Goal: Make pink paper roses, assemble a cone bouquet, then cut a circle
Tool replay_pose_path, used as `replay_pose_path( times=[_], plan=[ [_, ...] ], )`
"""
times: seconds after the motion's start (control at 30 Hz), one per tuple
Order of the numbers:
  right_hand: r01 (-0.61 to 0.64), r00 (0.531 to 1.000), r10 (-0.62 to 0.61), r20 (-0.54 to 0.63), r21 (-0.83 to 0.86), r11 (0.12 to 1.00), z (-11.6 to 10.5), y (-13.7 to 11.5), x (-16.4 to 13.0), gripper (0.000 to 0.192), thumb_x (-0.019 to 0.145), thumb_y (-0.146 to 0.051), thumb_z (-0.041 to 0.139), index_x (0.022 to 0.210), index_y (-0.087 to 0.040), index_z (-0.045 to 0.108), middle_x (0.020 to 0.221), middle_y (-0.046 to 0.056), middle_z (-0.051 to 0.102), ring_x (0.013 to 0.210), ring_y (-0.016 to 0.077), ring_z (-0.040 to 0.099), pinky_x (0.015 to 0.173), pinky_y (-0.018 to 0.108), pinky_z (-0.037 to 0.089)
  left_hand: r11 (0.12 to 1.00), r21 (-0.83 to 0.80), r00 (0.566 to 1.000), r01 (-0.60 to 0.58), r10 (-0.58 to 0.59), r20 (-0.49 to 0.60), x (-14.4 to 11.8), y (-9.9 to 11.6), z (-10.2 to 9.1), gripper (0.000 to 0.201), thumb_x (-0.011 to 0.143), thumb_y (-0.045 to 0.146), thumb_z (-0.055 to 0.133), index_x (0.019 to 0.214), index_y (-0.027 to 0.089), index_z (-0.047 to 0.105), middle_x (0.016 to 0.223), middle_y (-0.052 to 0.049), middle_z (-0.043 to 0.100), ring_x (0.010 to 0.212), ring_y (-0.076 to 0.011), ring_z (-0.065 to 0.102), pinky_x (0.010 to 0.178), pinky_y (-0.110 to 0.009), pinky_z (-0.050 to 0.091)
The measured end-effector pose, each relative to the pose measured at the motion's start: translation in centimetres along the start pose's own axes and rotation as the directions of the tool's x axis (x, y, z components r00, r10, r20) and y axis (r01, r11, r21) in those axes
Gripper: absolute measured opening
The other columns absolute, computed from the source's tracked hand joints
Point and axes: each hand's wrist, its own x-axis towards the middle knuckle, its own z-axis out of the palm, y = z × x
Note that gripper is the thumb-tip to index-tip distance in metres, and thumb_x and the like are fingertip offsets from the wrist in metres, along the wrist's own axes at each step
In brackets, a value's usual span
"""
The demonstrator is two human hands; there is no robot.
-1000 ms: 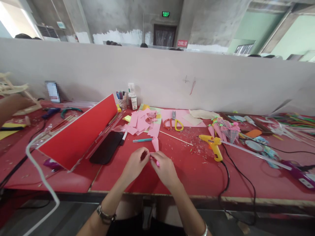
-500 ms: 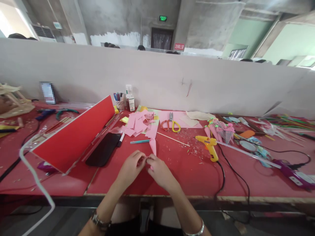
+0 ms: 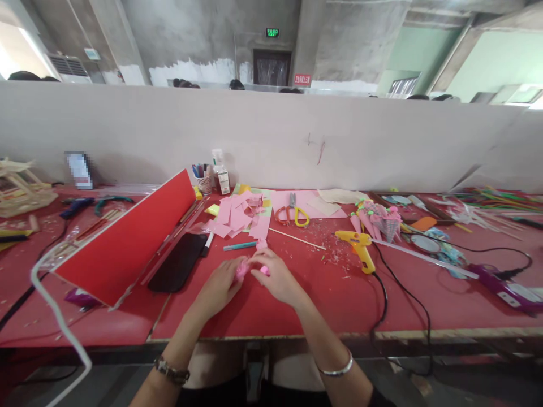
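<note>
Your left hand [image 3: 220,287] and right hand [image 3: 275,277] meet above the red bench [image 3: 339,294], fingertips pinched together on a small pink paper piece [image 3: 242,268] — crumpled, too small to tell its long axis or which way it points. Behind it lie pink paper scraps [image 3: 240,217], scissors [image 3: 292,212] and a yellow glue gun [image 3: 360,247].

pink paper piece [image 3: 242,268]: mostly hidden by fingers [image 3: 254,273] | blurred patch [image 3: 78,169]: unreadable | purple tool [image 3: 511,288]: cut off at right edge
</note>
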Motion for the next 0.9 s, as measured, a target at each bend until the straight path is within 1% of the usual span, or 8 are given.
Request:
replay_pose_path(
  times=[0.13, 0.3, 0.4, 0.53, 0.67, 0.73, 0.8, 0.9],
  plan=[
    [-0.086, 0.996, 0.088, -0.009, 0.138, 0.987, -0.6, 0.3, 0.4, 0.019, 0.075, -0.012, 0.048, 0.087, -0.019, 0.061, 0.093, 0.003, 0.055, 0.047, 0.005, 0.047, 0.049, 0.022, 0.042, 0.991, 0.121, 0.995, 0.053, -0.042, -0.089, 0.5, -0.9, 0.3, 0.041, 0.079, 0.023, 0.036, 0.118, 0.013, 0.044, 0.118, -0.014, 0.055, 0.108, -0.0239, 0.052, 0.091, -0.04, 0.042],
    [-0.052, 0.984, 0.081, -0.158, 0.18, 0.982, -1.0, 0.7, 1.1, 0.009, 0.071, -0.016, 0.051, 0.07, -0.017, 0.06, 0.075, 0.002, 0.061, 0.076, 0.0141, 0.056, 0.074, 0.027, 0.042, 0.986, 0.113, 0.989, 0.121, -0.11, -0.096, 1.0, -0.8, -0.1, 0.043, 0.079, 0.021, 0.035, 0.12, 0.011, 0.041, 0.12, -0.015, 0.053, 0.113, -0.0241, 0.048, 0.093, -0.04, 0.04],
    [-0.074, 0.978, 0.117, -0.174, 0.234, 0.969, -1.5, 0.7, 1.2, 0.01, 0.07, -0.023, 0.052, 0.073, -0.016, 0.06, 0.076, 0.001, 0.06, 0.075, 0.0139, 0.055, 0.074, 0.027, 0.041, 0.996, 0.019, 0.988, 0.092, -0.089, -0.123, 1.0, -0.3, -0.3, 0.043, 0.08, 0.026, 0.035, 0.121, 0.013, 0.039, 0.122, -0.014, 0.051, 0.115, -0.0216, 0.047, 0.095, -0.037, 0.039],
    [-0.086, 0.984, 0.142, -0.105, 0.416, 0.905, -2.1, 0.7, 1.2, 0.02, 0.068, -0.027, 0.055, 0.085, -0.018, 0.061, 0.084, 0.002, 0.058, 0.08, 0.0129, 0.053, 0.079, 0.028, 0.04, 0.993, -0.111, 0.99, 0.046, -0.06, -0.126, 1.1, 0.7, -0.5, 0.045, 0.079, 0.029, 0.037, 0.121, 0.012, 0.038, 0.122, -0.015, 0.051, 0.114, -0.0206, 0.047, 0.096, -0.036, 0.038],
    [-0.052, 0.999, 0.048, 0.022, 0.586, 0.808, -2.2, 0.4, 1.4, 0.017, 0.067, -0.028, 0.058, 0.081, -0.018, 0.061, 0.082, 0.002, 0.06, 0.083, 0.0124, 0.056, 0.085, 0.03, 0.039, 0.978, -0.208, 0.99, 0.025, -0.053, -0.133, 1.3, 2.1, -1.2, 0.044, 0.079, 0.028, 0.037, 0.12, 0.015, 0.038, 0.124, -0.013, 0.049, 0.116, -0.0203, 0.044, 0.098, -0.038, 0.035],
    [-0.045, 0.999, 0.031, 0.032, 0.614, 0.788, -2.3, 0.0, 1.6, 0.018, 0.067, -0.03, 0.059, 0.079, -0.018, 0.06, 0.075, 0.0, 0.059, 0.072, 0.0109, 0.056, 0.077, 0.029, 0.043, 0.967, -0.254, 0.99, 0.025, -0.059, -0.126, 1.4, 2.8, -1.8, 0.043, 0.079, 0.029, 0.038, 0.12, 0.016, 0.038, 0.125, -0.012, 0.048, 0.116, -0.0204, 0.044, 0.099, -0.039, 0.033],
    [-0.057, 0.998, 0.053, 0.026, 0.643, 0.764, -2.5, -0.5, 1.9, 0.019, 0.067, -0.033, 0.059, 0.077, -0.017, 0.059, 0.068, -0.001, 0.056, 0.058, 0.0081, 0.053, 0.06, 0.024, 0.044, 0.954, -0.298, 0.991, 0.044, -0.079, -0.108, 1.5, 3.5, -2.4, 0.043, 0.079, 0.029, 0.038, 0.12, 0.016, 0.039, 0.124, -0.012, 0.049, 0.116, -0.0205, 0.044, 0.099, -0.039, 0.033],
    [-0.099, 0.994, 0.097, 0.042, 0.693, 0.715, -3.1, -0.9, 2.2, 0.019, 0.067, -0.034, 0.059, 0.07, -0.016, 0.056, 0.058, -0.005, 0.049, 0.043, 0.003, 0.038, 0.039, 0.017, 0.03, 0.926, -0.373, 0.99, 0.065, -0.106, -0.09, 1.7, 4.1, -2.9, 0.042, 0.081, 0.033, 0.035, 0.118, 0.015, 0.041, 0.124, -0.011, 0.049, 0.117, -0.0204, 0.044, 0.099, -0.037, 0.033]
  ],
)
